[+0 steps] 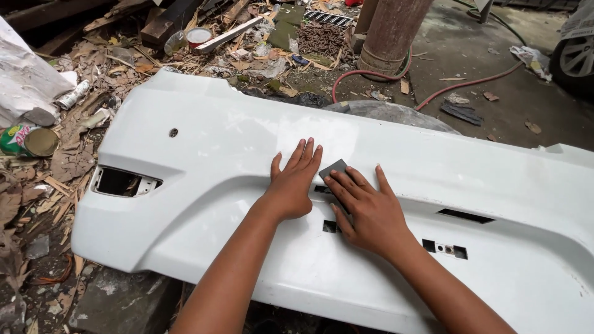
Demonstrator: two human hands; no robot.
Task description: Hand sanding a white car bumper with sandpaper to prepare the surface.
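Head view looks down at a big white car bumper [247,142] lying long from left to right across the ground. Both hands rest on its middle. The left hand [294,182] lies flat, fingers [306,154] open and spread, holding nothing. The right hand [365,210] also lies flat, and its fingers [340,182] press down on a small dark grey sanding sheet [334,168]. The sheet pokes out from under the fingertips, toward the far edge of the bumper, just beside the left hand. The right hand is the nearer one to it. Small square holes [330,226] sit in the bumper near the wrists.

Off to the left, on the dirty ground, lies a green can [18,139] on its side. Farther back stands a round tin [198,37] with a red band. A red hose [371,74] curls by a rusty pole [393,31].
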